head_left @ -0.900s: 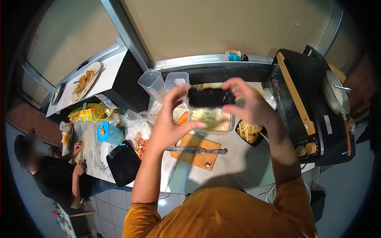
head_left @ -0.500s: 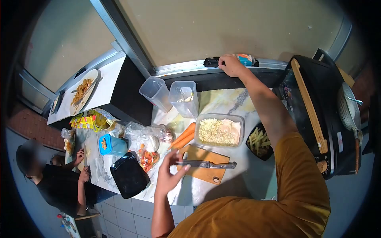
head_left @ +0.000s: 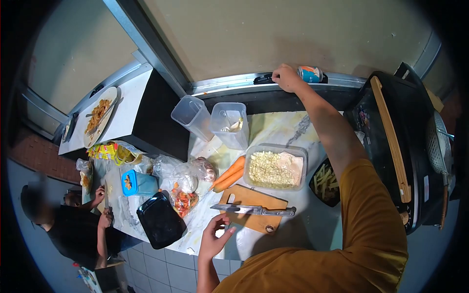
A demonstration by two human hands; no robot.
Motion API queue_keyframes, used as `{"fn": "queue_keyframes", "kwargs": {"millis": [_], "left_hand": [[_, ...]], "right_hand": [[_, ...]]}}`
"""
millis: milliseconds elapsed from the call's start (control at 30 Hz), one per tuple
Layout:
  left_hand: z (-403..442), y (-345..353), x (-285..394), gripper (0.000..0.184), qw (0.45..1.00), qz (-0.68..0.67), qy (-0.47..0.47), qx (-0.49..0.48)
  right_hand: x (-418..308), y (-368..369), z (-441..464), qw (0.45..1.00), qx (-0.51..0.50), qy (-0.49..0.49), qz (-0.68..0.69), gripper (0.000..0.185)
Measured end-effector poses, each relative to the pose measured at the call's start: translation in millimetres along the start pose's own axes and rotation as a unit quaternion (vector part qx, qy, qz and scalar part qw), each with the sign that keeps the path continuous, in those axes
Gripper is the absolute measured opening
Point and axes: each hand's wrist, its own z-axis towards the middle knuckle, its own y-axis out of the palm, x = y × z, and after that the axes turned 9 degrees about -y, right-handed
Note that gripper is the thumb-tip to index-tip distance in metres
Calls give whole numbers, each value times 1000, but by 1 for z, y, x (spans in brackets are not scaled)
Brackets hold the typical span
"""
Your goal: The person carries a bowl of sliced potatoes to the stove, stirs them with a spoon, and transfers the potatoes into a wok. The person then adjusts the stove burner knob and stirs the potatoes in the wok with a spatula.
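Head view: the right hand [head_left: 286, 78] is at the silver ledge [head_left: 220, 87] behind the bench [head_left: 273, 122], its fingers drawn together over the right end of a flat black object [head_left: 264, 78]; whether they grip it or merely touch it cannot be told. The object lies on the ledge, showing just left of those fingers, and a blue and orange can [head_left: 309, 74] lies on its side just to their right.

The left hand [head_left: 211, 240] is at the bench's near side, fingers loosely curled, a gap between thumb and forefinger, with nothing seen in their hold. Just beyond these fingers is a knife [head_left: 250, 209], lying across a wooden board [head_left: 249, 222]. Farther beyond are carrots [head_left: 228, 175] and, to the right, a clear container [head_left: 273, 188] of pale chopped food [head_left: 264, 166]. A black tray [head_left: 161, 222] sits to the left of these fingers. Well apart, farther left, a co-worker [head_left: 73, 229] holds another knife over the bench.
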Motion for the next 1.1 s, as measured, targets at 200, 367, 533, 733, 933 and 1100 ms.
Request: {"fn": "queue_keyframes", "kwargs": {"millis": [200, 367, 533, 733, 933, 1100], "left_hand": [[1, -1, -3, 44, 1000, 13, -14, 4], [-1, 1, -7, 44, 999, 27, -18, 6], [-4, -1, -8, 44, 999, 28, -17, 8], [-3, -3, -22, 19, 999, 21, -16, 40], [-11, 6, -7, 15, 996, 70, 44, 21], [-30, 4, -10, 19, 998, 56, -19, -36]], "right_hand": [[2, 5, -1, 997, -28, 52, 54, 12], [4, 12, 2, 993, -74, 74, 54, 16], [-5, 10, -5, 998, 10, 37, 57, 19], [-54, -42, -27, 994, 82, 53, 54, 21], [-163, -96, -125, 971, 84, 170, 144, 20], [-220, -59, -235, 979, -10, 137, 148, 19]]}}
